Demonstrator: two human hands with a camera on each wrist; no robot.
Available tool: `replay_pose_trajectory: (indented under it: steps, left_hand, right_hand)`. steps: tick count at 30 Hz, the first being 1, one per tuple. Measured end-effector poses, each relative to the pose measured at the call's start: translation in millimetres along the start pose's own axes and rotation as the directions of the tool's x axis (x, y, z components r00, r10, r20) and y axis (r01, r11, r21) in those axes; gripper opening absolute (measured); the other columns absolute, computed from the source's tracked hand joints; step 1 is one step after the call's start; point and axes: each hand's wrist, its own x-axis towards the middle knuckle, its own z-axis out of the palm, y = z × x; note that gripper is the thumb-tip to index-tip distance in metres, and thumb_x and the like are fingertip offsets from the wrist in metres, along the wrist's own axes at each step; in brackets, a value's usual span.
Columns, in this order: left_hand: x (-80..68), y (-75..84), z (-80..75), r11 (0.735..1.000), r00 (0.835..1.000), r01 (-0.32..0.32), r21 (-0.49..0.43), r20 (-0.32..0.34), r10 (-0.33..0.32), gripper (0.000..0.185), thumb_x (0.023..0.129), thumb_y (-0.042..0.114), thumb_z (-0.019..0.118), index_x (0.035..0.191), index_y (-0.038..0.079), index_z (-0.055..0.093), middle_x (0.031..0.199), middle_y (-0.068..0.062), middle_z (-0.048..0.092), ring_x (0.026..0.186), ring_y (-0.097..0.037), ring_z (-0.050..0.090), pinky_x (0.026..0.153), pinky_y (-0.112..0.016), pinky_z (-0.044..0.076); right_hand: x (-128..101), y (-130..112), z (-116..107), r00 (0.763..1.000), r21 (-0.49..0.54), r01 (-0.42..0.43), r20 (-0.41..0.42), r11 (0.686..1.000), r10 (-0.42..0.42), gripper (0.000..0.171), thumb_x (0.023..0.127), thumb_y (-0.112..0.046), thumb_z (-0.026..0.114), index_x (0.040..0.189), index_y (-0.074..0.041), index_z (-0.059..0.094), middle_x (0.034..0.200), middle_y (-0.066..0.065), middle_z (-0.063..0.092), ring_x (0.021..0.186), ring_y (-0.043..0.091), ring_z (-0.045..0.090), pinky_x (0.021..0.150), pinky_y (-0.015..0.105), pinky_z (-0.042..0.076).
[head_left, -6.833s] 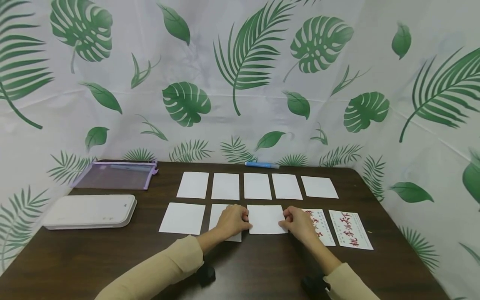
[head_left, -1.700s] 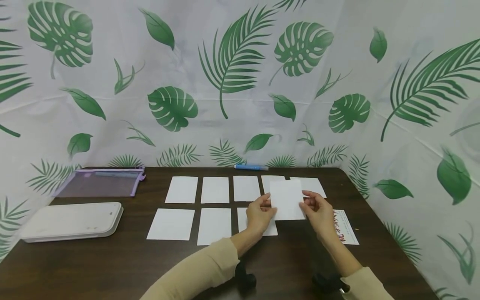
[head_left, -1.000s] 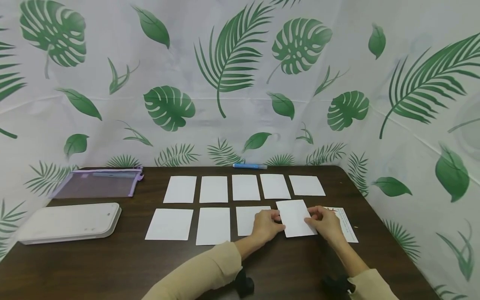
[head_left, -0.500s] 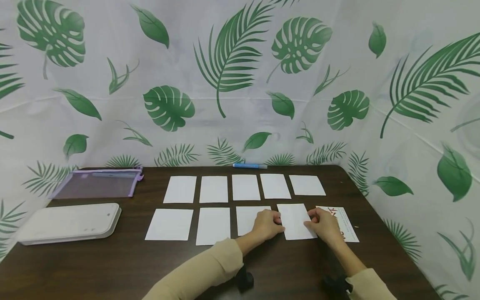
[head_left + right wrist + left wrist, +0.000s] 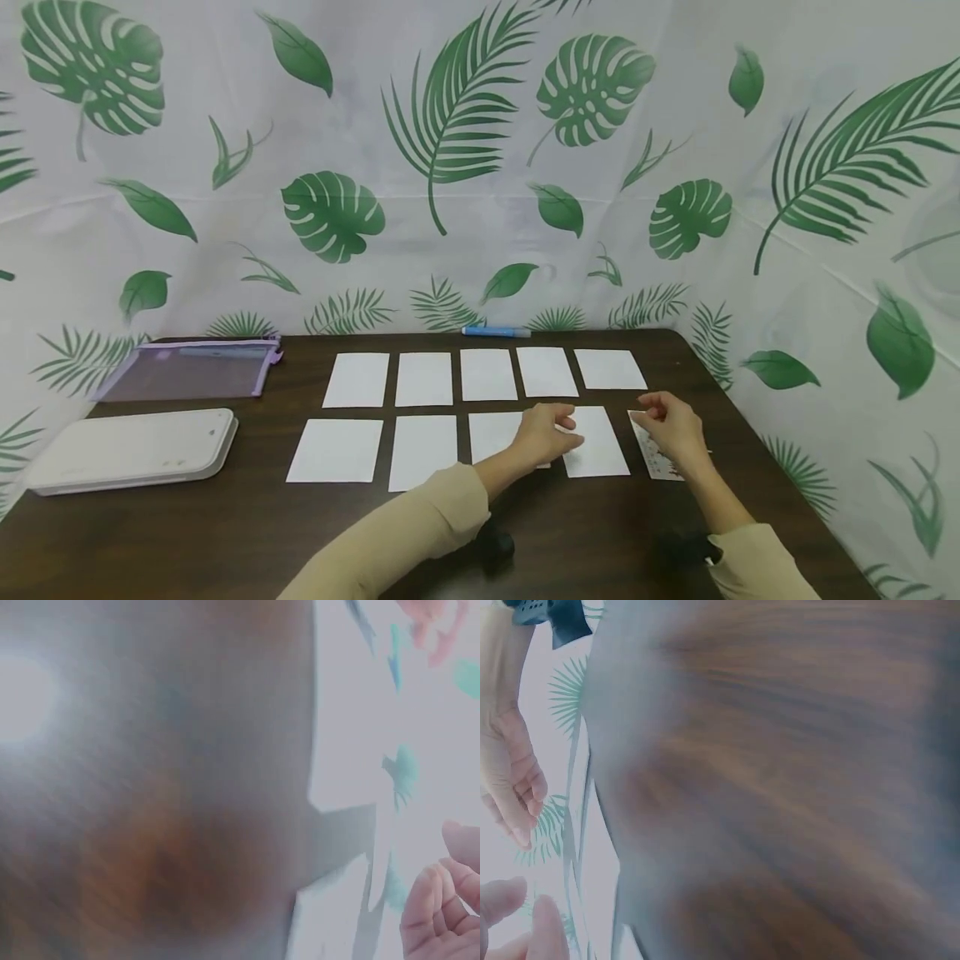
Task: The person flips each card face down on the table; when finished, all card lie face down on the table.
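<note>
White card stock, thin and flat. Right hand (image 5: 675,429) raised just above the printed card (image 5: 654,450) at the right end of the near row; fingers loosely curled, thumb and forefinger close together at the card's far corner, contact not resolvable, so grip cannot be told. Left hand (image 5: 546,435) relaxed, fingers lying across the gap between the third blank card (image 5: 491,433) and the fourth blank card (image 5: 600,446) of the near row, nothing gripped.

Handling estimate for printed card: very light, slightly springy, bends if pinched mid-face; lies flush on the table (image 5: 225,533), so no edge to get under. Best taken by a corner or short edge, nail lifting first, then thumb-and-forefinger pinch. Smooth face likely to slide on the dark wood rather than lift; second hand pinning it should help.

Outward: five blank cards in far row (image 5: 487,373), blue pen (image 5: 495,332) behind them, white case (image 5: 127,450) and purple pouch (image 5: 187,371) at left. Wrist views blurred.
</note>
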Motion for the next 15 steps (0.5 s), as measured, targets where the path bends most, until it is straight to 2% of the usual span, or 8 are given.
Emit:
replay_pose_trajectory:
  steps: [2, 5, 7, 11, 15]
  left_hand:
    - [4.8, 4.6, 4.7, 0.998, 0.999, 0.035, -0.058, 0.025, -0.033, 0.050, 0.077, 0.006, 0.074, 0.123, -0.004, 0.058, 0.099, -0.014, 0.069, 0.070, -0.014, 0.069, 0.058, -0.018, 0.052]
    - [11.7, 9.1, 15.4, 0.982, 0.993, 0.107, -0.156, 0.057, -0.099, 0.052, 0.076, 0.003, 0.075, 0.125, -0.004, 0.056, 0.099, -0.016, 0.068, 0.068, -0.019, 0.069, 0.057, -0.022, 0.054]
    - [15.9, 11.2, 23.3, 0.972, 0.989, 0.142, -0.188, 0.061, -0.133, 0.053, 0.075, 0.002, 0.075, 0.125, -0.004, 0.056, 0.098, -0.015, 0.067, 0.068, -0.019, 0.069, 0.057, -0.023, 0.054]
    - [23.6, 15.3, 38.1, 0.958, 0.985, 0.172, -0.231, 0.064, -0.161, 0.057, 0.074, 0.001, 0.076, 0.127, -0.003, 0.054, 0.098, -0.014, 0.066, 0.069, -0.022, 0.070, 0.057, -0.024, 0.055]
    - [29.1, 21.5, 49.4, 0.944, 0.982, 0.186, -0.271, 0.074, -0.172, 0.060, 0.074, -0.001, 0.075, 0.129, -0.003, 0.051, 0.098, -0.015, 0.065, 0.071, -0.024, 0.070, 0.059, -0.025, 0.056]
  right_hand:
    - [4.4, 8.1, -9.3, 0.999, 0.030, -0.049, 0.001, 0.998, 0.049, 0.029, 0.085, -0.012, 0.066, 0.107, 0.006, 0.060, 0.081, 0.011, 0.059, 0.067, 0.014, 0.050, 0.055, 0.024, 0.041]
    - [9.5, 25.9, -17.8, 0.991, 0.052, -0.128, 0.036, 0.990, 0.126, 0.033, 0.086, -0.011, 0.065, 0.111, 0.009, 0.057, 0.084, 0.012, 0.057, 0.070, 0.015, 0.050, 0.055, 0.021, 0.043]
    - [12.3, 38.0, -20.8, 0.985, 0.051, -0.167, 0.060, 0.985, 0.164, 0.035, 0.087, -0.010, 0.064, 0.114, 0.010, 0.055, 0.086, 0.013, 0.056, 0.072, 0.017, 0.050, 0.054, 0.020, 0.045]
    - [18.0, 56.2, -24.7, 0.975, 0.039, -0.209, 0.083, 0.977, 0.205, 0.038, 0.086, -0.008, 0.063, 0.117, 0.012, 0.052, 0.087, 0.015, 0.053, 0.077, 0.022, 0.049, 0.055, 0.022, 0.043]
    - [23.4, 64.5, -27.9, 0.963, 0.052, -0.252, 0.115, 0.966, 0.245, 0.044, 0.086, -0.008, 0.063, 0.121, 0.013, 0.048, 0.088, 0.017, 0.052, 0.078, 0.024, 0.050, 0.055, 0.025, 0.042]
